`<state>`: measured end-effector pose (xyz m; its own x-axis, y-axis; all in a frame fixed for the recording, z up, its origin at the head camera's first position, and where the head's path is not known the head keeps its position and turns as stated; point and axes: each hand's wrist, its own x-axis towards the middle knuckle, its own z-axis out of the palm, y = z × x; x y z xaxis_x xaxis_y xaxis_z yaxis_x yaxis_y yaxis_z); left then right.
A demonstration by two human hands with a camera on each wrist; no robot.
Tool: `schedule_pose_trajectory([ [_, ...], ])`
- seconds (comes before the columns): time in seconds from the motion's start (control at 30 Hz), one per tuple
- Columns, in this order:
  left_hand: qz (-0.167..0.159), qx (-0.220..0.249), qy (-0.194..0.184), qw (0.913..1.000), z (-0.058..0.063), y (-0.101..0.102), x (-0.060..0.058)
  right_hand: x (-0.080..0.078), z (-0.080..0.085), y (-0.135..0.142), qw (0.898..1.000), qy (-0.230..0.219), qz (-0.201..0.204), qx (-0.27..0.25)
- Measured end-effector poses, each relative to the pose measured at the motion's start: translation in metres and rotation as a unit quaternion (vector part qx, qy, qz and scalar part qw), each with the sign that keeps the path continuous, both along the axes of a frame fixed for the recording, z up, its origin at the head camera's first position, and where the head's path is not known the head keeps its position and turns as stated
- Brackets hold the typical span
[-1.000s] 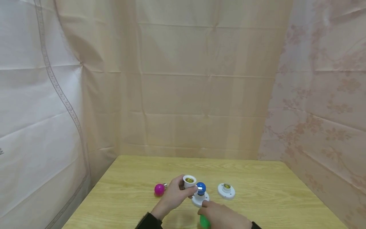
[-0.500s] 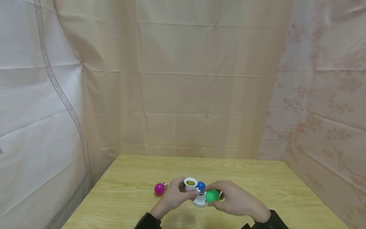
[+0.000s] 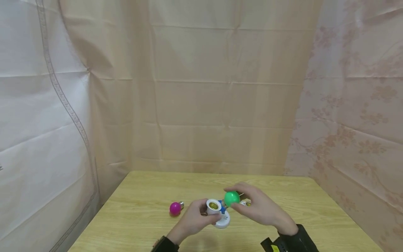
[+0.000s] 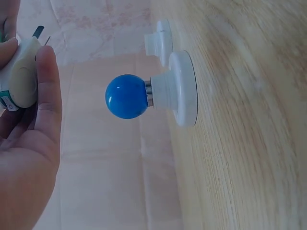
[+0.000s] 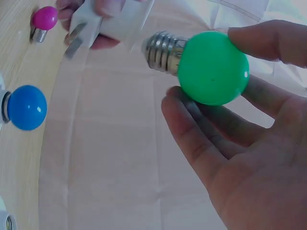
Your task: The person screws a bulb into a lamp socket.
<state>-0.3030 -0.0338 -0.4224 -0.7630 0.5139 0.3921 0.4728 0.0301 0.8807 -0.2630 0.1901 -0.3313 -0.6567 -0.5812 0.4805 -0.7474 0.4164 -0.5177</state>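
My left hand (image 3: 197,219) grips a white plug-in lamp socket (image 3: 214,207), its threaded mouth facing up. Metal prongs stick out of the socket's body (image 4: 23,79) in the left wrist view. Between thumb and fingers my right hand (image 3: 262,208) pinches a green light bulb (image 3: 232,198), just right of the socket and apart from it. The right wrist view shows the bulb's metal screw end (image 5: 164,51) pointing toward the socket (image 5: 125,20). Behind the hands, a blue bulb (image 4: 126,97) sits upright in a round white lamp base (image 4: 186,88); the head view shows it partly hidden.
A magenta bulb (image 3: 175,208) lies on the wooden table (image 3: 141,227), left of my left hand. Another white lamp base (image 4: 164,43) holds no bulb; in the head view my right hand partly covers it. Cloth curtains (image 3: 220,105) hang behind and beside the table.
My right hand has lifted the green bulb from near the table's front, up and away from me, to beside the socket. My left hand has shifted slightly right with the socket.
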Motion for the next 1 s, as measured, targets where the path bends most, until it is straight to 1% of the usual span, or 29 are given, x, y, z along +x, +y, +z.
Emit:
schedule_pose_trajectory([
  [0.07, 0.002, -0.007, 0.005, 1.0, -0.006, 0.001, -0.003, 0.002, 0.004, -0.006, 1.0, 0.003, 0.004, -0.009],
  [0.17, 0.018, -0.031, 0.034, 0.9988, -0.008, 0.003, -0.005, 0.001, 0.005, -0.013, 1.0, 0.005, 0.008, -0.017],
  [0.3, 0.032, -0.057, 0.084, 0.9943, -0.005, 0.003, -0.005, -0.008, -0.003, -0.014, 1.0, 0.02, 0.019, -0.011],
  [0.4, 0.031, -0.062, 0.099, 0.9927, -0.002, 0.005, -0.004, -0.013, -0.007, -0.013, 0.999, 0.024, 0.029, -0.007],
  [0.53, 0.028, -0.059, 0.101, 0.9928, 0.001, 0.008, -0.004, -0.014, -0.008, -0.014, 1.0, 0.012, 0.028, -0.007],
  [0.77, 0.007, -0.048, 0.11, 0.9927, 0.002, 0.012, -0.002, -0.008, -0.007, -0.015, 0.999, 0.004, 0.028, -0.016],
  [1.0, 0.012, -0.05, 0.11, 0.9926, 0.002, 0.013, -0.001, -0.009, -0.008, -0.014, 1.0, -0.015, 0.026, -0.006],
])
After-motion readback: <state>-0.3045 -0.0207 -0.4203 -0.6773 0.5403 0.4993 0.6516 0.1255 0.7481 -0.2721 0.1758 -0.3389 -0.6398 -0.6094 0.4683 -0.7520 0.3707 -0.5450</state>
